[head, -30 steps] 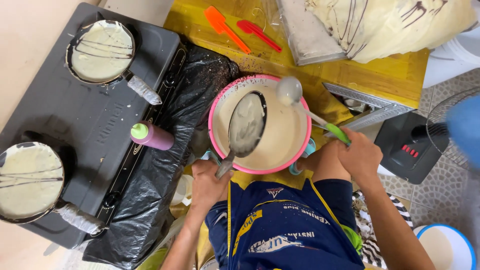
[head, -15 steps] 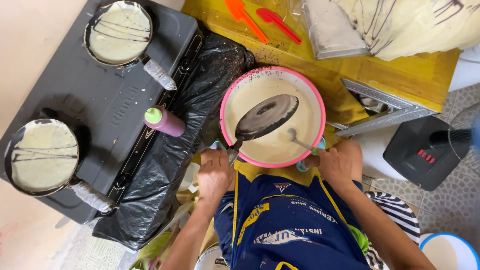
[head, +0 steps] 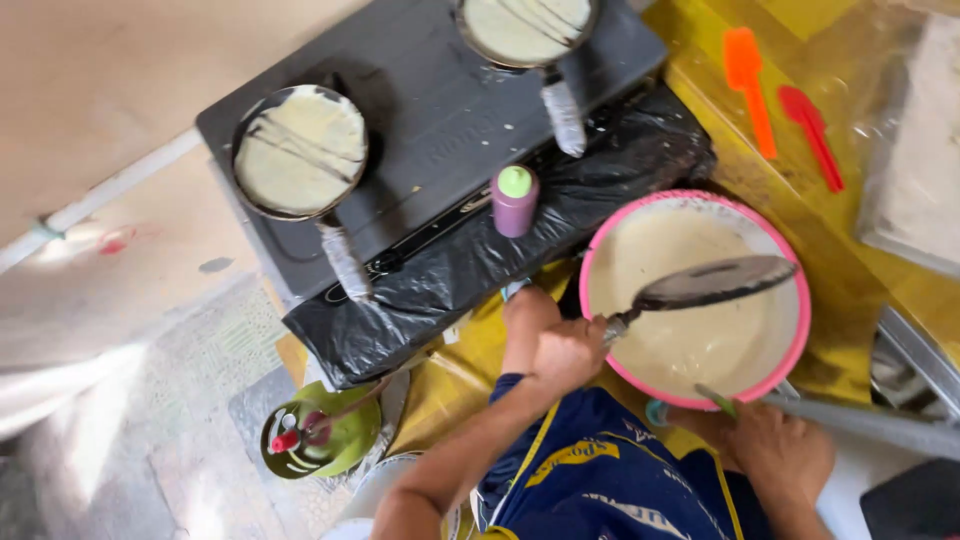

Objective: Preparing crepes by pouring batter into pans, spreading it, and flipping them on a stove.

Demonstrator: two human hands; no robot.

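Note:
My left hand (head: 556,345) grips the handle of a small dark pan (head: 715,282), held tilted over a pink-rimmed bowl (head: 605,238) of pale batter. My right hand (head: 775,455) is at the bowl's near rim, fingers closed on a thin green-handled utensil (head: 715,400) that reaches into the bowl. On the black stove (head: 430,120) sit two pans with thin pale crepes streaked with dark lines, one at the left (head: 300,150), one at the top (head: 525,25).
A purple squeeze bottle with a green cap (head: 515,200) stands on black plastic sheeting (head: 470,270) by the stove. Orange (head: 750,85) and red (head: 812,130) spatulas lie on the yellow table. A green gas cylinder top (head: 320,440) sits on the floor at lower left.
The view has swung right, so the stove and bowl sit further right in frame. The pan over the bowl has tilted flatter and the ladle no longer shows above the batter.

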